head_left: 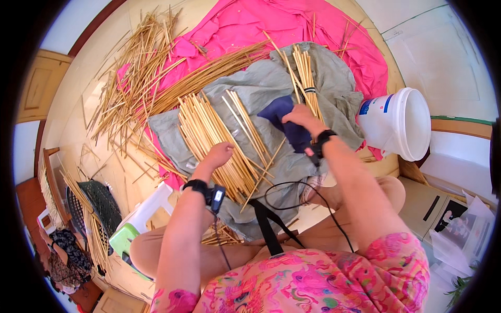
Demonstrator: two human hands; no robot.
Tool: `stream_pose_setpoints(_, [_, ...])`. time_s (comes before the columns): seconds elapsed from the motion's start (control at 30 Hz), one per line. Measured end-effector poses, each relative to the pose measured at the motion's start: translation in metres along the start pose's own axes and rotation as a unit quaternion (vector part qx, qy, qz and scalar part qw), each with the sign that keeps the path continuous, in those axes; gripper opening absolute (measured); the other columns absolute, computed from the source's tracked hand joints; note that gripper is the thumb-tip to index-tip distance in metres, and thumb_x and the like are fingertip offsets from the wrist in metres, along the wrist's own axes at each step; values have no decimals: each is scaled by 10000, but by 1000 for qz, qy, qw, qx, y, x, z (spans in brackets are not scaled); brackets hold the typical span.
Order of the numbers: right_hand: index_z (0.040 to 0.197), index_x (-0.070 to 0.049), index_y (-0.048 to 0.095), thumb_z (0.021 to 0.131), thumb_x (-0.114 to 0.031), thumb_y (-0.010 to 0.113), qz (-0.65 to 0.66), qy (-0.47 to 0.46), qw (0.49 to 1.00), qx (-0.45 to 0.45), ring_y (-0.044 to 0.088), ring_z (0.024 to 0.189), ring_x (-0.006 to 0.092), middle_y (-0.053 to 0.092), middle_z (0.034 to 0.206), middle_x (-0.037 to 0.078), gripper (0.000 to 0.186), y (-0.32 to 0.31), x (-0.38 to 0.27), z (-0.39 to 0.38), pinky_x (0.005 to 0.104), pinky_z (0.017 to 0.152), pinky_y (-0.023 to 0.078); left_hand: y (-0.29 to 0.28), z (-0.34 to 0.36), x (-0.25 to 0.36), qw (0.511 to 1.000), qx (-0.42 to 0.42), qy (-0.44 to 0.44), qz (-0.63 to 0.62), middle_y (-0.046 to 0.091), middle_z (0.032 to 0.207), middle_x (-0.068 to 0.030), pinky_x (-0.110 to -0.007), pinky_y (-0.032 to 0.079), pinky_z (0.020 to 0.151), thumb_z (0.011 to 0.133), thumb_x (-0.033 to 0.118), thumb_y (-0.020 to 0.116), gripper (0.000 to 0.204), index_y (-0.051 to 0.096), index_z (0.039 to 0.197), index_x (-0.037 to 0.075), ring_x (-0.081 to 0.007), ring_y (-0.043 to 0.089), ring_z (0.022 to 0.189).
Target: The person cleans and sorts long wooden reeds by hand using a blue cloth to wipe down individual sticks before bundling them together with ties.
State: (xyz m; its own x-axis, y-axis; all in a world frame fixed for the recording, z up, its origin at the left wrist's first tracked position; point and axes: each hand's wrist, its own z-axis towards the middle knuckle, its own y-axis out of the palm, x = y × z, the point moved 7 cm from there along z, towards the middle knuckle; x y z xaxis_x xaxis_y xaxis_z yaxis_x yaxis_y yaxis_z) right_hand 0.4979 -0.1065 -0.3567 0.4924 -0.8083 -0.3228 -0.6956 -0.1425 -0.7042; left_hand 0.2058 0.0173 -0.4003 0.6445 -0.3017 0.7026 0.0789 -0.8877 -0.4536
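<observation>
My left hand [218, 155] is closed, fingers curled, over a wide row of straw-coloured sticks [201, 125]; whatever it may hold is hidden. The sticks lie side by side on a grey cloth [334, 78]. A smaller group of sticks [244, 122] lies just right of that row. Further right, my right hand [304, 118] is closed on a crumpled dark blue cloth [276, 111]. Close beyond this hand lies a bundle of sticks [303, 62] with a dark band [310, 89] round it. Another stick slants along the bundle's left side.
A pink sheet [229, 23] spreads under the grey cloth. Many loose sticks [138, 62] lie heaped at the far left. A white bucket [383, 122] lies tipped at the right. A black cable [292, 182] loops between my forearms. At the left stands a dark basket [99, 201].
</observation>
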Motion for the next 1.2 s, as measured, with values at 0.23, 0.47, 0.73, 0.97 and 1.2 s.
stream_pose_setpoints(0.23, [878, 43, 630, 671, -153, 687, 349, -19, 933, 88, 619, 627, 176, 650, 782, 89, 291, -156, -14, -119, 292, 588, 491, 55, 41, -5, 994, 39, -95, -37, 615, 992, -196, -368, 471, 800, 761, 182, 545, 304, 597, 1010, 16, -327, 592, 928])
stream_pose_setpoints(0.47, [1038, 0, 586, 744, -131, 674, 353, -125, 864, 335, 568, 854, 130, 623, 954, 47, 334, -252, -18, -210, 261, 782, 431, 73, 70, 12, 948, 202, -245, -26, 583, 1024, -254, -405, 461, 809, 742, 248, 600, 401, 528, 1014, -38, -388, 568, 948])
stream_pose_setpoints(0.73, [1000, 12, 593, 741, -130, 680, 357, -143, 853, 353, 566, 841, 139, 629, 929, 68, 308, -250, -32, -211, 265, 778, 430, 99, 91, -10, 951, 176, -256, -2, 615, 943, -236, -416, 472, 785, 776, 301, 563, 363, 574, 912, -35, -370, 586, 923])
stream_pose_setpoints(0.97, [1033, -3, 575, 718, -132, 694, 344, -157, 860, 342, 587, 876, 159, 630, 963, 84, 361, -242, -40, -202, 283, 787, 442, 86, 66, 18, 954, 154, -217, -137, 625, 799, -220, -388, 496, 703, 823, 246, 511, 311, 551, 874, -58, -333, 627, 759])
stream_pose_setpoints(1.2, [1049, -5, 548, 695, -171, 698, 313, -264, 826, 387, 613, 877, 235, 633, 949, 135, 418, -227, -55, -191, 323, 772, 455, 11, 27, 180, 934, 158, 37, -319, 543, 590, -112, -345, 452, 464, 909, 277, 413, 280, 454, 832, 12, -216, 555, 472])
